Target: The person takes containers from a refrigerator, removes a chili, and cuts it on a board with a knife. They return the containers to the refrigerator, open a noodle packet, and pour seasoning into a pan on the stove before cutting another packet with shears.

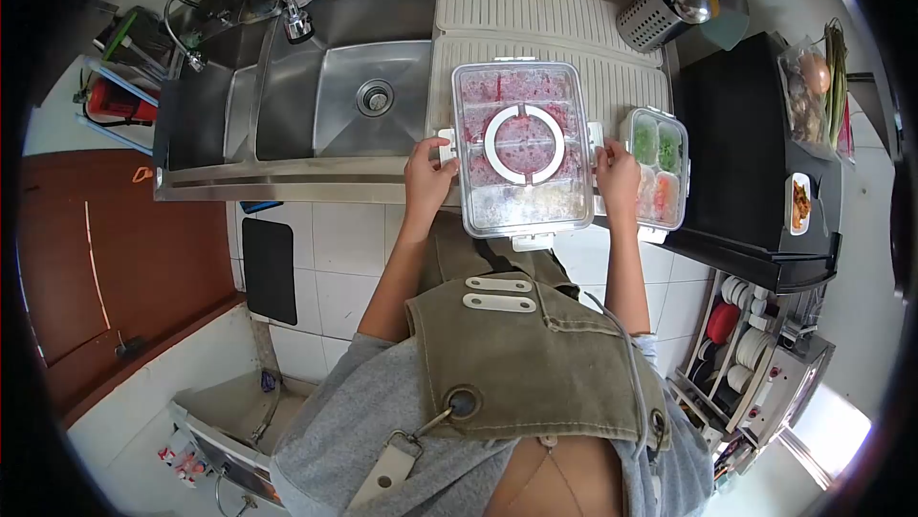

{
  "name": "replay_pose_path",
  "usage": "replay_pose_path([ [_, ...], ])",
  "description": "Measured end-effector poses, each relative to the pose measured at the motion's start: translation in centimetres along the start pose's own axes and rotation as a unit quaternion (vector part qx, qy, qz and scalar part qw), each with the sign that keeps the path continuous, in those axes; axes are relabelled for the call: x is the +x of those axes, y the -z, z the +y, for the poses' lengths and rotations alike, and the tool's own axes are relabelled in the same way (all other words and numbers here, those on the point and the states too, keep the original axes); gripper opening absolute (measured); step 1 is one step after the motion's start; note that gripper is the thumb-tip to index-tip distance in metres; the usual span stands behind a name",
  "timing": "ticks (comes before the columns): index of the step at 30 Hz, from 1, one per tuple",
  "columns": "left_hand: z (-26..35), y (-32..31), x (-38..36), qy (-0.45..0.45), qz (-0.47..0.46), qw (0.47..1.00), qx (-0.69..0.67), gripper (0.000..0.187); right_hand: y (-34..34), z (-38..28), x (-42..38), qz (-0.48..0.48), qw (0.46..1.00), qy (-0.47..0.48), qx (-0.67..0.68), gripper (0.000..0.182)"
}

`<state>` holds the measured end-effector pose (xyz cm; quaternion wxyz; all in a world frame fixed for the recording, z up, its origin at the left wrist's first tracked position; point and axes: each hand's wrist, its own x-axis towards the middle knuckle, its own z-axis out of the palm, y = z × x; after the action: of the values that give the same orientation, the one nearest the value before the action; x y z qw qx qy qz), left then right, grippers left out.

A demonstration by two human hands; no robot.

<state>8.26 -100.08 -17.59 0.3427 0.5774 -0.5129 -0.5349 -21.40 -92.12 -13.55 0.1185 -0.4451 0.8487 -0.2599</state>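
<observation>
A big clear box [522, 146] with a see-through lid is seen in the middle of the frame, a little above the center. A white ring handle sits flat on the lid. Inside, pink and red food can be seen in rows, with paler food in the row nearest the person. White clips stick out from the sides of the box.

The box is set on the ribbed draining board [535, 15] of the table, just right of the sink [335, 87]. It is held from both sides. The left hand [427, 176] is placed on the left edge of the box, with the fingers [442, 149] curled onto the clip there. The right hand [618, 177] is placed on the right edge, with its fingers pressed against that side. So the box lies between the two hands, touched by both.

A smaller clear box [657, 168] is seen just right of the big one, beside the right hand. It is split into small parts. Green food is kept in the upper parts, and orange and pink food in the lower ones.

A metal holder [660, 12] with kitchen tools is stood at the upper right. A small tray of food [800, 203] is laid on the black top at the right edge.
</observation>
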Motion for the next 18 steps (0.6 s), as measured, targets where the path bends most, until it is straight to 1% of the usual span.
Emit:
replay_pose_path([
  [4,1.2,-0.2,-0.3,-0.003,0.005,1.0,-0.008,0.033,-0.4,0.0,-0.3,0.002,1.0,-0.016,0.016,0.022],
  [6,2.5,-0.2,-1.0,-0.081,0.042,0.99,0.105,0.034,-0.5,-0.4,-0.9,0.05,0.998,0.038,0.016,0.021],
  [7,2.4,-0.1,-1.1,-0.081,0.044,0.99,0.105,0.034,-0.8,-0.2,-1.1,0.049,0.998,0.04,0.017,0.021],
  [9,2.3,0.2,-1.1,-0.221,0.068,0.946,0.229,0.03,-1.3,0.4,-1.7,0.034,0.998,0.044,0.01,0.024],
  [10,2.8,0.4,-1.6,-0.183,0.043,0.955,0.231,0.027,-1.5,0.2,-2.1,0.048,0.997,0.054,0.031,0.026],
  [11,2.6,0.2,-1.6,-0.182,0.045,0.955,0.231,0.027,-1.6,0.2,-2.2,0.047,0.997,0.056,0.031,0.026],
  [13,1.6,-0.1,-1.5,-0.214,0.05,0.951,0.216,0.026,-2.3,0.6,-2.4,0.05,0.998,0.038,0.031,0.027],
  [14,1.2,-0.2,-1.4,-0.214,0.048,0.951,0.216,0.026,-2.8,1.5,-2.1,0.038,0.999,0.016,0.035,0.027],
  [15,1.0,-0.2,-1.3,-0.14,0.028,0.978,0.153,0.027,-2.6,1.2,-2.0,0.04,0.999,0.014,0.035,0.027],
  [16,0.7,-0.2,-1.1,-0.065,0.008,0.994,0.088,0.028,-2.3,0.9,-1.9,0.022,0.997,-0.017,0.076,0.026],
  [17,-0.1,-0.2,-0.7,-0.066,0.004,0.994,0.089,0.028,-2.0,0.7,-1.7,0.005,0.992,-0.047,0.117,0.026],
  [18,-0.2,0.1,-0.4,-0.053,-0.02,0.998,0.018,0.028,-2.0,0.8,-1.5,-0.02,0.988,-0.081,0.129,0.027],
])
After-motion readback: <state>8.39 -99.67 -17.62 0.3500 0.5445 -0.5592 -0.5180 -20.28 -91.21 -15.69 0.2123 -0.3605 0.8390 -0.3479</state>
